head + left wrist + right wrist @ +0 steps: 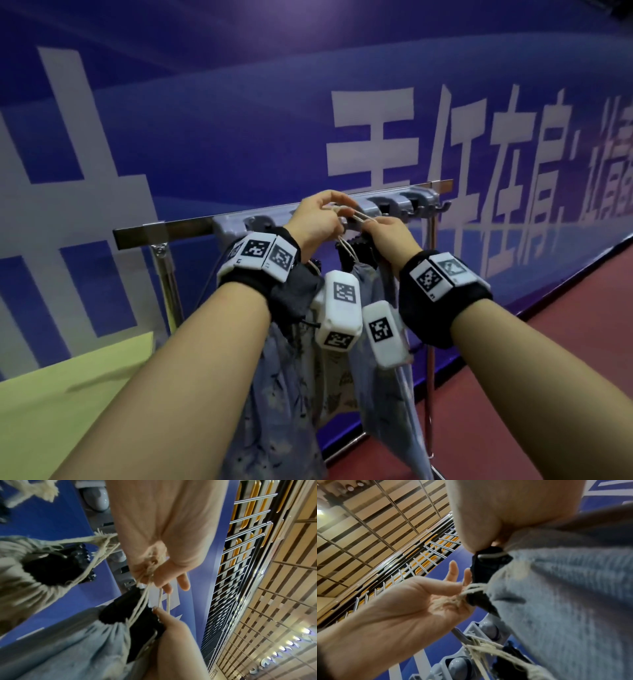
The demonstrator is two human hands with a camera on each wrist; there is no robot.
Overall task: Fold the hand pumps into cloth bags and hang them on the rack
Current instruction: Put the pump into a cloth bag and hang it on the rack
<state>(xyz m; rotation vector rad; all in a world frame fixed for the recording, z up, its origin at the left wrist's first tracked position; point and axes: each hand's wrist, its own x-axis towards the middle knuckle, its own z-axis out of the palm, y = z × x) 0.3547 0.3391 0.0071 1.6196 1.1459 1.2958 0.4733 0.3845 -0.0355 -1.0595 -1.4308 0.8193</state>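
Both hands are raised at the rack (pixel 185 228), a metal bar with grey hooks (pixel 394 205). My left hand (pixel 329 205) pinches the knotted cream drawstring (pixel 358 216) of a light blue cloth bag (pixel 394 411). My right hand (pixel 371 222) pinches the cord loop close to the bag's gathered neck. The cords run taut between the two hands (pixel 163 599). A black pump top (pixel 120 608) sticks out of that neck (pixel 488 561). Beside it a cream bag (pixel 13 581) with its own black pump (pixel 51 566) hangs by its cord from a hook.
A blue patterned bag (pixel 274 394) hangs at the left of the rack. The blue banner wall (pixel 239 120) stands close behind. A yellow-green table top (pixel 51 411) lies lower left, red floor (pixel 548 377) at right. The rack's upright (pixel 430 308) stands right of the bags.
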